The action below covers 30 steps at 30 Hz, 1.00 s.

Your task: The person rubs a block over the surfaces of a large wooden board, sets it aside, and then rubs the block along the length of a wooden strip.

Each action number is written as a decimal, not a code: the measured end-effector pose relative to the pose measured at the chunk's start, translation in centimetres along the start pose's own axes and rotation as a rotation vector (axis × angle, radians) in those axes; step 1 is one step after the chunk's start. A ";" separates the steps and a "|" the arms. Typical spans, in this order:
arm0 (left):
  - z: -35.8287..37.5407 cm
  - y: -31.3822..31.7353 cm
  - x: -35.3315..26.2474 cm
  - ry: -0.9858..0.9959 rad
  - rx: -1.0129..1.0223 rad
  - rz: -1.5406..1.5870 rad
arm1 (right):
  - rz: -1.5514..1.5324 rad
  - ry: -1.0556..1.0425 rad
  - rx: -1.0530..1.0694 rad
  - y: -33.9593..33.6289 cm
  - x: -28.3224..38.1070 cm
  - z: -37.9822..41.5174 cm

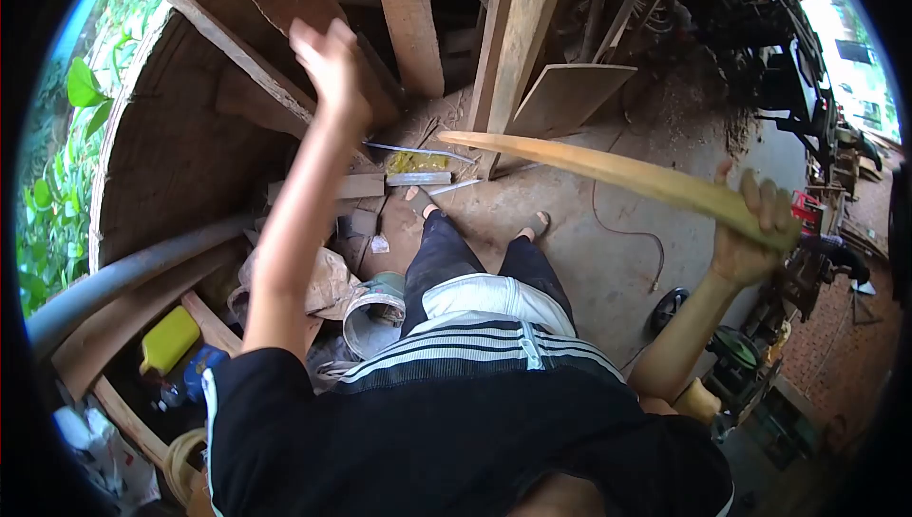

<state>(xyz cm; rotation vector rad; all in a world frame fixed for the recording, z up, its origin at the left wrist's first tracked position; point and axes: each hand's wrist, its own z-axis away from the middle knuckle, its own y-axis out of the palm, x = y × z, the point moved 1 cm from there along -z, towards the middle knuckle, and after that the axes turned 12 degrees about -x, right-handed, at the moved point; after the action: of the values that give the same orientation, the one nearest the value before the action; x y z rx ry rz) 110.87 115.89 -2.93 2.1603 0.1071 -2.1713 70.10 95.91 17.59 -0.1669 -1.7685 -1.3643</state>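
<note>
A long, curved, tapering piece of wood (608, 170) stretches across the upper right, its narrow tip pointing left. My right hand (746, 251) grips its wide end, with fingers wrapped over the edge. My left hand (330, 59) is raised at the upper left, in front of the leaning boards. It is slightly blurred, its fingers look stretched out, and nothing shows in it. The wood's tip is to the right of my left hand and apart from it.
Upright planks (410, 18) and a board (570, 99) lean ahead. A bucket (371, 320) stands beside my legs. A yellow container (169, 339) is at the lower left. A thin cord (657, 251) lies on the floor, with machinery (774, 61) at the right.
</note>
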 end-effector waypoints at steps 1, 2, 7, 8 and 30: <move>4.6 -1.2 7.0 -0.244 0.106 -0.142 | -0.075 0.043 0.089 -0.5 1.3 0.2; 9.7 -2.8 14.8 -0.425 0.303 -0.294 | -0.078 0.056 0.024 -0.9 2.8 0.2; 33.6 2.5 8.5 -1.818 0.264 0.273 | -0.029 0.067 0.234 -6.3 11.0 0.5; 35.5 5.0 8.0 -1.765 0.248 0.456 | -0.055 0.065 0.255 -8.0 13.1 0.8; 52.6 43.5 -11.1 -0.123 0.287 0.736 | -0.101 0.452 -0.765 -60.2 20.9 -7.3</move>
<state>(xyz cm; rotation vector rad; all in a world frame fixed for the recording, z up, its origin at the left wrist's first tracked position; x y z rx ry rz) 63.11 67.24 8.64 1.7526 -0.9023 -1.9232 26.79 58.38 -11.21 -0.1626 -0.8380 -1.9206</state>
